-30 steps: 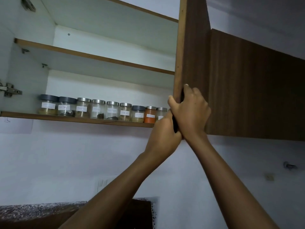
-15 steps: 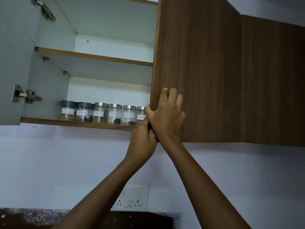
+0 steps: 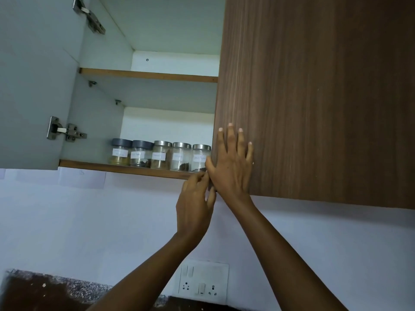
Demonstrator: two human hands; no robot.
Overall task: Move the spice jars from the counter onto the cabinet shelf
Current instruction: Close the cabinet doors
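The right hand [image 3: 231,167] is laid flat on the brown cabinet door [image 3: 314,97], its fingers [image 3: 230,140] straight and spread. The left hand [image 3: 195,207] is raised just below them, fingers loosely curled at the door's lower corner; whether the edge is pinched cannot be told. Five spice jars [image 3: 160,154] are lined up on the lower shelf [image 3: 125,168], just left of the right thumb.

At centre frame the right hand [image 3: 231,168] is laid flat, fingers spread, on the cabinet door [image 3: 314,97] at its lower left corner. The left hand [image 3: 195,209] is held just below, fingertips at that edge. Five spice jars [image 3: 160,155] are lined on the shelf [image 3: 94,164], centre left.
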